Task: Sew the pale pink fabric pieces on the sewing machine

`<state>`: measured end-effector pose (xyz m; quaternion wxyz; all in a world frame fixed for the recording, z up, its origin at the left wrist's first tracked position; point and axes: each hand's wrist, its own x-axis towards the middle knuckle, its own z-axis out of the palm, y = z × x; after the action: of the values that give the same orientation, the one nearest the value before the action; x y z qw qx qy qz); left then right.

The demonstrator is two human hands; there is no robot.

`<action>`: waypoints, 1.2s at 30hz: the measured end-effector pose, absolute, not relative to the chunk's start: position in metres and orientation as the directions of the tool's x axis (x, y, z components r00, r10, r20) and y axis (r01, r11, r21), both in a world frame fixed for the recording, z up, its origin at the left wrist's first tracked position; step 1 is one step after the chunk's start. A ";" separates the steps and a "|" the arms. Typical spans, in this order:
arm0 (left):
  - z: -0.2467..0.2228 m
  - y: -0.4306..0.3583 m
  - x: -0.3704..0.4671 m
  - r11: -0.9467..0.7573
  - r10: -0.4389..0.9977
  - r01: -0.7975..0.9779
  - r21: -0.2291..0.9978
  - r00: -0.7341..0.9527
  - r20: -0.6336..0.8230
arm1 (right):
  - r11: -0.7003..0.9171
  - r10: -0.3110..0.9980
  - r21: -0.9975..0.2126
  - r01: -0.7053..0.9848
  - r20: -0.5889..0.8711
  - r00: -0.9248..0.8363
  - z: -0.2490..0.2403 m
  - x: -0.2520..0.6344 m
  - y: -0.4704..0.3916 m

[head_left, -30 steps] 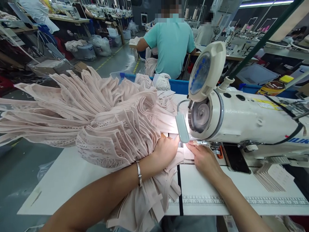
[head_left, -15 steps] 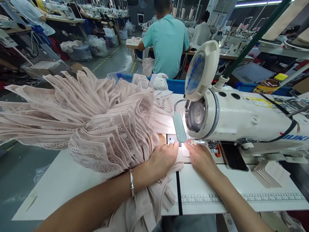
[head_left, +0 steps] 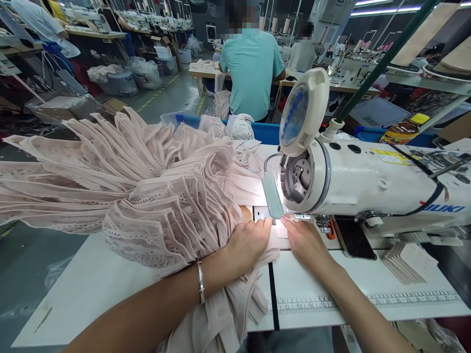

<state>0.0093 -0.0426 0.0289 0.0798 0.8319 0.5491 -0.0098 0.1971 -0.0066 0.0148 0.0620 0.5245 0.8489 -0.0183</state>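
Note:
My left hand (head_left: 250, 241) is closed on pale pink lace-trimmed fabric (head_left: 273, 241), just left of the needle area. From the other side, the fingertips of my right hand (head_left: 306, 241) press together at the edge of this fabric, close under the lamp; what lies right beneath them is partly hidden. The white sewing machine (head_left: 371, 179) stands over both hands, its round end cover (head_left: 305, 110) flipped up. A big bundle of the same pink lace pieces (head_left: 172, 206) rests against my left forearm, and loose strips (head_left: 224, 314) hang over the table's front edge.
A grey-green lamp (head_left: 273, 196) hangs by the needle. Right of my right hand lie a phone (head_left: 355, 238) and a stack of pale cut pieces (head_left: 409, 264). A ruler strip (head_left: 412, 298) runs along the table's front. A person in a turquoise shirt (head_left: 252, 73) sits ahead.
My hands hold nearly the same place at the needle. The wheel inside the machine's open end has turned to another position. The view has shifted slightly.

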 end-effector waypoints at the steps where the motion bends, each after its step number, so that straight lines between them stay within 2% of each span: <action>1: 0.030 -0.042 0.010 -0.382 0.911 0.916 0.125 0.396 -0.114 | 0.448 0.889 0.028 0.894 -0.124 -0.442 0.015 0.197 -0.006; 7: 0.030 -0.042 0.010 -0.378 0.910 0.916 0.135 0.394 -0.128 | 0.466 0.882 0.002 0.885 -0.078 -0.464 0.011 0.199 -0.006; 12: 0.031 -0.043 0.009 -0.383 0.909 0.914 0.138 0.399 -0.119 | 0.524 0.850 -0.002 0.852 0.060 -0.523 0.002 0.206 -0.009; 25: 0.029 -0.043 0.011 -0.370 0.911 0.918 0.143 0.389 -0.139 | 0.555 0.784 0.078 0.828 0.282 -0.552 -0.018 0.212 -0.014; 28: 0.030 -0.043 0.010 -0.382 0.897 0.912 0.151 0.405 -0.179 | 0.559 0.772 0.090 0.825 0.307 -0.557 -0.020 0.213 -0.014; 31: 0.027 -0.044 0.009 -0.394 0.897 0.906 0.155 0.416 -0.148 | 0.563 0.773 0.082 0.822 0.300 -0.559 -0.021 0.214 -0.014; 36: 0.018 -0.045 0.006 -0.420 0.895 0.894 0.153 0.436 -0.093 | 0.536 0.824 0.062 0.842 0.178 -0.537 -0.018 0.213 -0.013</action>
<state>0.0063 -0.0448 0.0181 0.0898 0.8427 0.5308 0.0012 0.2132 -0.0133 -0.0182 -0.0638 0.4767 0.8740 0.0700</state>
